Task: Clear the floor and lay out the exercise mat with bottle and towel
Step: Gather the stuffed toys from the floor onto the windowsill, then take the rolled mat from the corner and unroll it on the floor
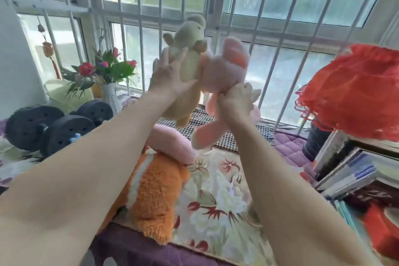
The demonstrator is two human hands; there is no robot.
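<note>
left hand [170, 75] spread flat against tan plush bear [190, 65], fingers extended, thumb under it, pressing not gripping; right hand [237, 98] fisted tight around pink plush toy [224, 71] at its middle, legs dangling below the fist; both toys raised, touching, motion-blurred, faces unreadable; below the hands orange plush [155, 196] and pink cushion [172, 142] on floral cover [218, 196]; left of left hand dumbbells [51, 127], flower vase [109, 95]; right of right hand red fabric [354, 90], blurred; mat, bottle, towel out of view
</note>
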